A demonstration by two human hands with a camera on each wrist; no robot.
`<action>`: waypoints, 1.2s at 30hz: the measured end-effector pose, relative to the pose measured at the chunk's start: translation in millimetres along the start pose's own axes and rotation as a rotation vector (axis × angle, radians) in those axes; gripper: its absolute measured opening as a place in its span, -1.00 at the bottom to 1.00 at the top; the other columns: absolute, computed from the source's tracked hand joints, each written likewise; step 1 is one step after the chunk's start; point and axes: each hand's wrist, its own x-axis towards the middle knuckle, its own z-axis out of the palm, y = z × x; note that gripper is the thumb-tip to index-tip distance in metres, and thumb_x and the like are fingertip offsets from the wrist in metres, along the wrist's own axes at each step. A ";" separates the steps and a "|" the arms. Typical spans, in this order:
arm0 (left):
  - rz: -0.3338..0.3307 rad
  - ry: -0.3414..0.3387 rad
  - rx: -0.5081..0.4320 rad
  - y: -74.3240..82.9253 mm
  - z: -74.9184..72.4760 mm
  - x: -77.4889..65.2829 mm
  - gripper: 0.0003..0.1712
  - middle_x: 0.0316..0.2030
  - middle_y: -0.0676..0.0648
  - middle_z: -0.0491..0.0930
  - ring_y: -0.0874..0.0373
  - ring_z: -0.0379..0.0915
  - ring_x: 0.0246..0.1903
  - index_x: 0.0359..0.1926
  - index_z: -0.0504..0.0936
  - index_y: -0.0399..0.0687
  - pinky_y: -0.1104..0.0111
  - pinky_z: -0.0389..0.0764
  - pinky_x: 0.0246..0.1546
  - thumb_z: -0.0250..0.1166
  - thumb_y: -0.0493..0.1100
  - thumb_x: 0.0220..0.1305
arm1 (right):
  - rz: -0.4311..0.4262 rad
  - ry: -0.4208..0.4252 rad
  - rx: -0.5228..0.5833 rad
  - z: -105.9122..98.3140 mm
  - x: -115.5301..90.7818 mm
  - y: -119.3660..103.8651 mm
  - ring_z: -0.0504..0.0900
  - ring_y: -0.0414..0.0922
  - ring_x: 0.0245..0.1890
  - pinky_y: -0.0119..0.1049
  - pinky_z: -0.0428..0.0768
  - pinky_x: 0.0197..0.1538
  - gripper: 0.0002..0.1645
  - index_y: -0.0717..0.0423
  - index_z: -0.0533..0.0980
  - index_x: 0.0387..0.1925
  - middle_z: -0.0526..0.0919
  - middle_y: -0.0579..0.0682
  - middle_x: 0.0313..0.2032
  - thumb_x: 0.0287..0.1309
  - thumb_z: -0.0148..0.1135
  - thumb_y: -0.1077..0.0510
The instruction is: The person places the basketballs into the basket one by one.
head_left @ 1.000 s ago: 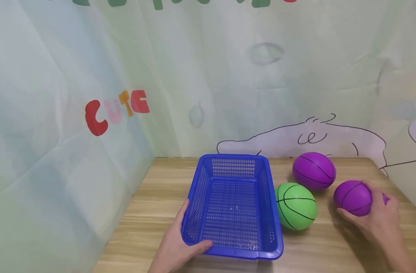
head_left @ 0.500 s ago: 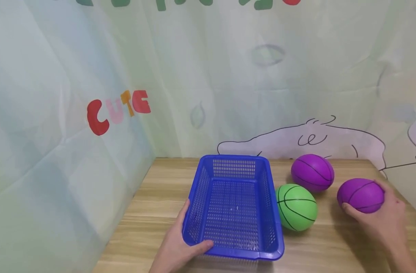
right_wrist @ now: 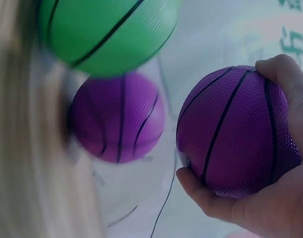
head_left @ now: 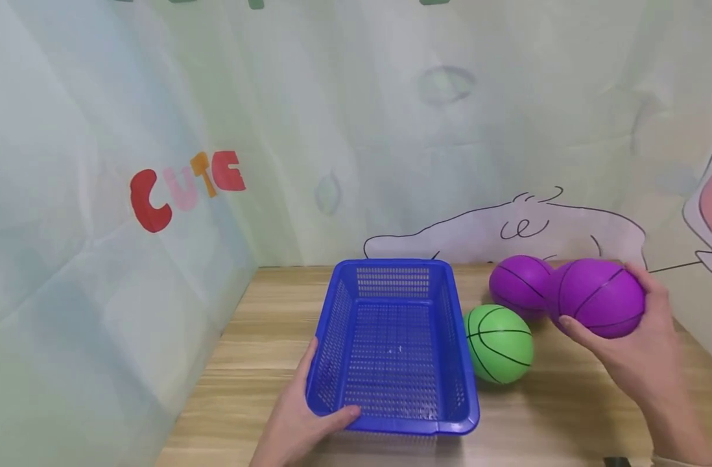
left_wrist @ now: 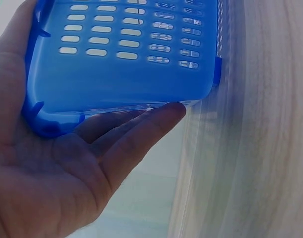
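Head view has your left hand (head_left: 297,412) on the near left corner of the blue basket (head_left: 393,357), thumb over the near rim and fingers along the outside of the left wall. That corner is pinched between them, probably to steady the basket; the left wrist view shows the fingers (left_wrist: 139,151) lying fairly straight against the plastic rather than wrapped around it.

On the right, your right hand (head_left: 648,347) grips the held purple ball (head_left: 598,298), thumb on its near left side and fingers curling around the opposite side. The ball seems too wide to enclose, which would explain that broad, spread grip.

It is above the table (head_left: 233,363), well right of the basket. In the head view it overlaps the other purple ball (head_left: 516,284), but the right wrist view shows a gap between the two.

Closer to the basket, the green ball (head_left: 498,344) sits just beside its right wall; whether they touch you cannot tell. The wall perhaps helps keep that ball from rolling left.
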 end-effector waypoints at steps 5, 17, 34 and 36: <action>0.015 0.001 0.017 -0.2 -2.4 0.6 0.61 0.71 -0.22 0.24 -0.30 0.33 0.58 0.85 -0.05 0.17 -0.33 0.29 0.59 0.82 0.20 -0.02 | -0.118 -0.075 0.080 17.0 -11.3 -33.7 0.48 -0.19 0.14 -0.71 0.57 -0.08 0.57 -0.48 0.01 0.77 0.25 0.20 0.59 -0.03 0.84 0.20; -0.002 0.004 0.023 -0.8 -3.4 1.6 0.61 0.72 -0.23 0.21 -0.31 0.33 0.58 0.85 -0.07 0.16 -0.33 0.28 0.60 0.81 0.21 -0.01 | -0.374 -0.355 0.203 79.3 -43.1 -75.1 0.69 0.26 0.22 -0.22 0.81 0.05 0.61 -0.36 0.19 0.73 0.40 0.12 0.54 -0.30 0.97 0.12; -0.040 -0.002 0.024 5.2 1.3 0.2 0.61 0.69 -0.27 0.27 -0.26 0.43 0.51 0.85 -0.04 0.14 -0.30 0.37 0.57 0.80 0.27 -0.01 | -0.663 -0.458 0.020 138.5 -69.1 -70.4 0.44 0.12 0.50 0.29 0.51 0.25 0.42 -0.29 0.33 0.60 0.42 -0.06 0.55 -0.32 0.93 -0.24; -0.037 0.000 0.037 5.2 1.6 0.1 0.61 0.69 -0.27 0.27 -0.27 0.42 0.52 0.85 -0.04 0.14 -0.31 0.36 0.57 0.79 0.29 -0.02 | -0.693 -0.482 -0.054 142.4 -70.7 -69.6 0.42 0.14 0.52 0.25 0.44 0.23 0.35 -0.40 0.37 0.61 0.39 -0.04 0.59 -0.24 0.88 -0.30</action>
